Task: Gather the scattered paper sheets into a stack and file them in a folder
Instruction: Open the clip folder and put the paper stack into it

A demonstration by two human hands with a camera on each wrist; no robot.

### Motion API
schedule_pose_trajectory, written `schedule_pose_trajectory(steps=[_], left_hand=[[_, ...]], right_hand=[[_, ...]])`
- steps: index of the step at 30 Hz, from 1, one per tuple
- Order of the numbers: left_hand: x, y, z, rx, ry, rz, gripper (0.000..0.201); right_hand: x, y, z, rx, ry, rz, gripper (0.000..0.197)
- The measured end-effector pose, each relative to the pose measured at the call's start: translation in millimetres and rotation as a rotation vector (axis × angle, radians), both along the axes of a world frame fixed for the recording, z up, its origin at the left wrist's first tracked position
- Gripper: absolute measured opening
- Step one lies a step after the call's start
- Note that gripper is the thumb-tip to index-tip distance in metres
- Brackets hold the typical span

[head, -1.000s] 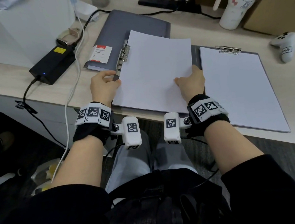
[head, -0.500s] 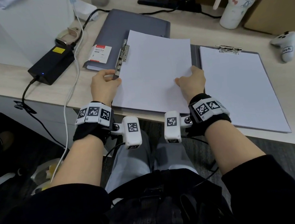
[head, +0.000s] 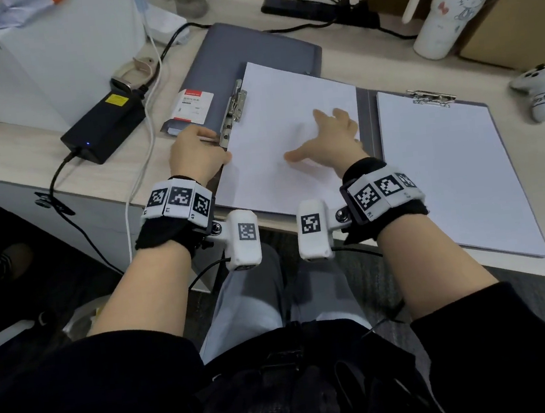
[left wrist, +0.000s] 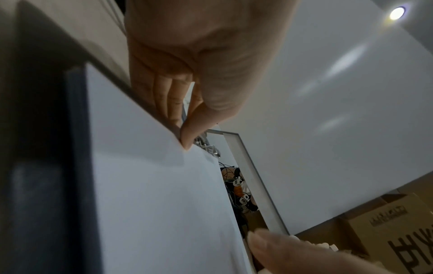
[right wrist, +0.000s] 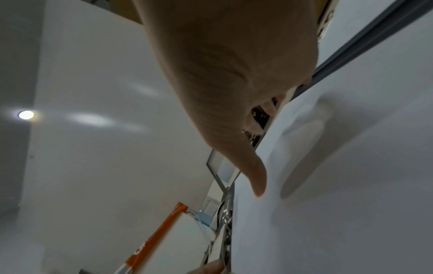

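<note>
Paper stack (head: 276, 131) lies gathered in the open folder (head: 364, 117) beside its clip (head: 233, 115), unclamped I judge: left hand (head: 195, 155) pinches its edge, right hand (head: 328, 139) spreads fingers (head: 322, 117) wide on top.

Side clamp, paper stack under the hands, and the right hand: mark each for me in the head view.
side clamp (head: 235, 112), head view, on the metal lever at the stack's left edge.
paper stack (head: 273, 104), head view, on its bare upper area.
right hand (head: 328, 139), head view, on the back of the hand.
</note>
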State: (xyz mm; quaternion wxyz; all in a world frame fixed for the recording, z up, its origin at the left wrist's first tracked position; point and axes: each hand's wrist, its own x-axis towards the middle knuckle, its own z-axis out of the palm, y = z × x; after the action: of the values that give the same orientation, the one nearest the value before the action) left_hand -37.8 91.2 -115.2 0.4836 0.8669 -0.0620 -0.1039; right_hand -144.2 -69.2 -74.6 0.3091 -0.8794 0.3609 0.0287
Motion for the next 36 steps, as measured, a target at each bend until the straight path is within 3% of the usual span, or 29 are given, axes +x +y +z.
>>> schedule_pose_trajectory(steps=[6, 9, 14, 17, 20, 22, 24, 26, 28, 32, 36], left_hand=[[19.3, 2.4, 7.0, 0.128, -0.001, -0.101, 0.035], [30.8, 0.3, 11.2, 0.097, -0.02, -0.147, 0.037], [44.2, -15.1, 23.4, -0.065, -0.136, -0.221, 0.02], [53.5, -29.0, 24.0, -0.025, -0.135, -0.287, 0.028], [56.7, -41.6, 23.8, 0.026, -0.062, -0.343, 0.014], [56.2, -48.0, 23.4, -0.014, -0.007, -0.351, 0.025], [54.9, -50.4, 23.7, -0.07, 0.011, -0.326, 0.024], [55.0, -49.7, 24.2, -0.155, -0.023, -0.246, 0.018], [54.5, -46.0, 26.1, -0.287, -0.044, -0.158, 0.028], [44.7, -32.4, 25.0, -0.449, 0.02, -0.149, 0.01], [35.9, -20.6, 20.3, -0.484, 0.07, -0.142, 0.012]], right_hand=[[34.7, 16.2, -0.2, -0.012, 0.108, 0.244, 0.107], [48.1, 18.2, -3.7, -0.039, 0.162, 0.285, 0.115], [61.1, 13.1, -6.0, -0.08, 0.257, 0.334, 0.127], [63.4, 11.7, -8.6, -0.081, 0.29, 0.355, 0.13], [63.9, 11.5, -11.3, -0.097, 0.316, 0.37, 0.132], [64.5, 11.2, -12.5, -0.103, 0.324, 0.375, 0.133], [65.2, 11.2, -13.1, -0.103, 0.331, 0.374, 0.133], [65.8, 11.5, -13.4, -0.097, 0.337, 0.372, 0.133], [65.9, 12.2, -12.9, -0.092, 0.344, 0.372, 0.134], [65.4, 12.2, -11.3, -0.075, 0.343, 0.372, 0.132], [64.0, 12.9, -10.4, -0.071, 0.336, 0.363, 0.132]])
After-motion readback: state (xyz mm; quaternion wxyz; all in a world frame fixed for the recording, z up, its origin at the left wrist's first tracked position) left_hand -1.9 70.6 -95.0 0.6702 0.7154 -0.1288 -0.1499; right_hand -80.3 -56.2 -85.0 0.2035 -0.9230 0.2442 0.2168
